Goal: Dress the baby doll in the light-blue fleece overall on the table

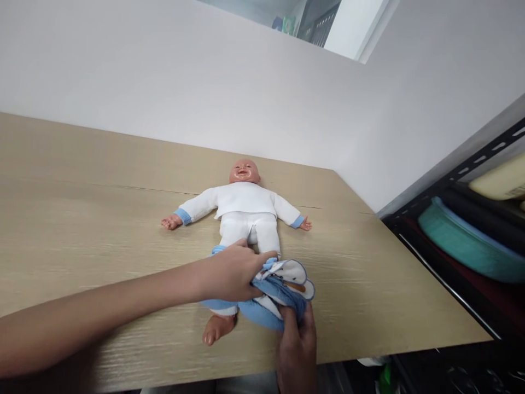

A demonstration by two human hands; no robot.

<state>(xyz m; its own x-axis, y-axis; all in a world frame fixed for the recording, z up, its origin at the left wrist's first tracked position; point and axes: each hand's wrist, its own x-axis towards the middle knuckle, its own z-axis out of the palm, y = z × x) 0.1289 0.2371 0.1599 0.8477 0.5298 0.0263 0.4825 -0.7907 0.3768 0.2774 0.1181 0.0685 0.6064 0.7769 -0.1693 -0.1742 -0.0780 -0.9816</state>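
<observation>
A baby doll [246, 198] in a white top and white leggings lies on its back, arms spread, head toward the wall. Blue pants [266, 312] with a white animal-shaped patch are around its lower legs. One bare foot pokes out of the leg on the left; the other foot is hidden by the cloth and my hands. My left hand [233, 271] reaches across from the left, fingers closed on the pants near the doll's knee. From below, my right hand [297, 345] grips the other pant leg, its fingertips tucked into the fabric.
The doll rests on a wooden table [102, 230] against a white wall [164, 71]. To the right, a black metal shelf [451, 180] holds a teal basin [467, 241] and a cream-coloured item [500, 178]. The table's front edge is close to me.
</observation>
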